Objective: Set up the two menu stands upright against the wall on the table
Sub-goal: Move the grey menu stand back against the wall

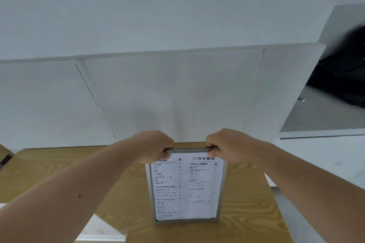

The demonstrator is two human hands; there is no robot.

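Observation:
A clear acrylic menu stand [186, 187] with a white printed menu stands upright on the wooden table [246, 203], its printed face toward me. My left hand [154, 147] grips its top left corner and my right hand [227, 145] grips its top right corner. The stand's base rests on the table some way in front of the white wall [167, 94]. Near my left forearm at the bottom left lies a flat clear pane [106, 229]; whether it is the second stand I cannot tell.
The white wall panel runs along the table's far edge. To the right is a grey ledge [324, 116] with a dark bag [345, 73] on it. A grey metal rail [292, 215] borders the table's right side.

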